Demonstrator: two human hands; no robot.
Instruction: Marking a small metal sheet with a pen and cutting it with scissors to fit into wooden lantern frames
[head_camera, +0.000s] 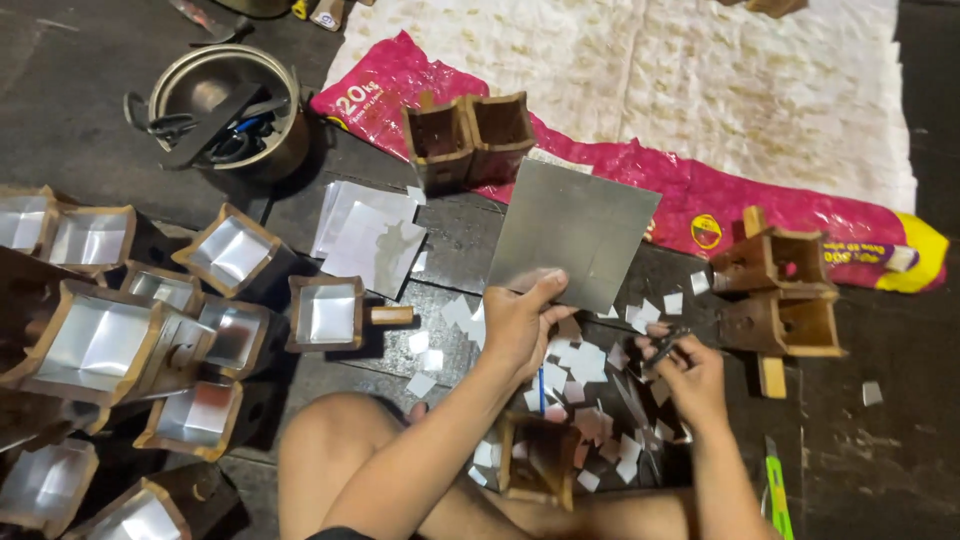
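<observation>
My left hand (520, 322) pinches the lower edge of a square grey metal sheet (575, 233) and holds it tilted up above the floor. My right hand (688, 370) is closed around a small dark tool, probably scissors (665, 342), just right of the sheet's lower corner. Several small square metal offcuts (575, 375) lie scattered on the floor under both hands. An empty wooden box mould (537, 462) rests between my knees.
Several wooden moulds lined with shiny metal (232, 252) crowd the left side. A metal pot with tools (230, 105) stands far left. Two joined empty wooden moulds (468, 135) sit on a pink sack (690, 195); more wooden moulds (780, 290) lie right. Flat metal sheets (368, 232) lie at centre.
</observation>
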